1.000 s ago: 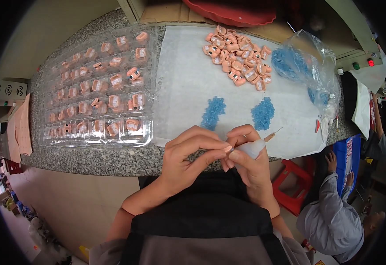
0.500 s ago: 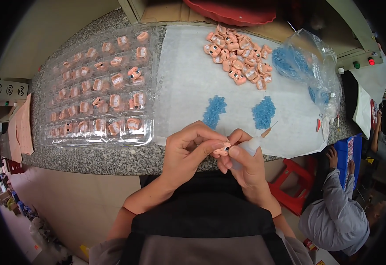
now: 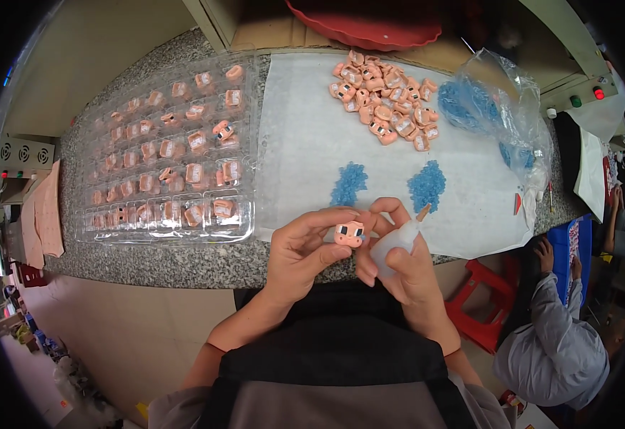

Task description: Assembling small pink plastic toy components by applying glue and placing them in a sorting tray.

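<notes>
Pink toy animal head (image 3: 347, 235) with dark eyes is pinched between thumb and fingers of left hand (image 3: 294, 254), face up, above near edge of granite bench (image 3: 184, 264). Bluish bit is seen at the head's right side; whether it is fixed there cannot be told. Translucent squeeze bottle (image 3: 390, 253) is gripped by right hand (image 3: 414, 275), fingers curled round it, tan tip (image 3: 423, 212) aimed away from the head, toward the far side. White paper sheet (image 3: 291, 129) is spread over the bench's middle and right. On it, two blue bead piles (image 3: 427, 187) are set side by side nearer the front edge; heap of pink heads (image 3: 391, 100) is piled toward the far edge, clear plastic bag (image 3: 523, 93) of blue pieces placed toward the far right corner. Left end is covered by clear compartment tray (image 3: 169, 237), filled with more pink heads.
</notes>
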{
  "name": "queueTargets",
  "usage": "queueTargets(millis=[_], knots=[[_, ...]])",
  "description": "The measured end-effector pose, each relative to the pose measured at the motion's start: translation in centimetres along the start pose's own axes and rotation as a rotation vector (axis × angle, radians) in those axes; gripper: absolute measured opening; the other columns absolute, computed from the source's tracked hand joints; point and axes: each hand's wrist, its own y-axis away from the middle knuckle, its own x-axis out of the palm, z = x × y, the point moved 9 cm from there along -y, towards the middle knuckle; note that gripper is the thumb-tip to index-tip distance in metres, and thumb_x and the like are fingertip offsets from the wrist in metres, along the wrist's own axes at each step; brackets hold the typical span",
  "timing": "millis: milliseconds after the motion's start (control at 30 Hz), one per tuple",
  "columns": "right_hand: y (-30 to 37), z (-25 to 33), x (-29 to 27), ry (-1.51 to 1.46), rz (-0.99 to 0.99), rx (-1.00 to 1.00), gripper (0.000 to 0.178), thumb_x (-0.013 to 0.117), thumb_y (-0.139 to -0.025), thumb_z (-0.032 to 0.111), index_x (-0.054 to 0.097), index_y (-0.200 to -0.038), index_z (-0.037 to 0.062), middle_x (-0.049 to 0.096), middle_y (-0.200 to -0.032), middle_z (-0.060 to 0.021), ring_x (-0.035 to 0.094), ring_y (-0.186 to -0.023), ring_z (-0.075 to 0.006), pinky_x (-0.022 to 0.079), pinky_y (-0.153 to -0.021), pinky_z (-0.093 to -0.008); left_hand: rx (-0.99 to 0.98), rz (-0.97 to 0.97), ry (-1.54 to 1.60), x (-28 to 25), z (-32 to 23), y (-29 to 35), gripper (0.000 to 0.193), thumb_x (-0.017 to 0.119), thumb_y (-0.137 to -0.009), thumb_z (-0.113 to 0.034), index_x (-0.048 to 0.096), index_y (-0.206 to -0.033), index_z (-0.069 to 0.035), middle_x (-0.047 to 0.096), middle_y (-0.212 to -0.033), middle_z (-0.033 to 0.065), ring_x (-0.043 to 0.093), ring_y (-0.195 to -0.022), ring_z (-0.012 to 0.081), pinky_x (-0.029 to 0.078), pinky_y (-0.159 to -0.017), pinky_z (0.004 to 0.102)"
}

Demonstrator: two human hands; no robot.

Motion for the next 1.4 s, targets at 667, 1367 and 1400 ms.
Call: queueTargets(millis=[667,1367,1400], knots=[[6.7,8.7,-1.5,0.346,-0.385,-0.695,0.036,0.069,-0.064,0.017,0.041,-0.085,0.0054,0.043,-0.081,-0.0061,0.049,-0.068,-0.0139,0.044,-0.060,-0.0246,0.072,-0.031,-0.178,1.2,-1.6,0.8,0.031,0.058,-0.068,0.006,0.049,-0.097,0.002,0.047,-0.102,0.0152,0.051,-0.090,0.0216,0.041,-0.079,0.0314],[7.5,8.1,2.4,0.967,-0.156,-0.863,0.041,0.076,-0.055,0.014,0.045,-0.081,0.0080,0.046,-0.077,-0.0055,0.050,-0.058,-0.0126,0.044,-0.054,-0.0220,0.135,0.011,-0.339,1.5,-2.1,0.8,0.029,0.056,-0.067,0.009,0.049,-0.095,0.002,0.045,-0.103,0.0157,0.048,-0.093,0.0209,0.038,-0.081,0.0307],[7.5,8.1,2.4,0.971,-0.154,-0.862,0.041,0.076,-0.055,0.014,0.045,-0.081,0.0080,0.046,-0.078,-0.0055,0.050,-0.059,-0.0126,0.044,-0.054,-0.0220,0.135,0.010,-0.337,1.5,-2.1,0.8,0.029,0.056,-0.067,0.009,0.050,-0.094,0.002,0.045,-0.103,0.0157,0.048,-0.093,0.0208,0.038,-0.081,0.0305]])
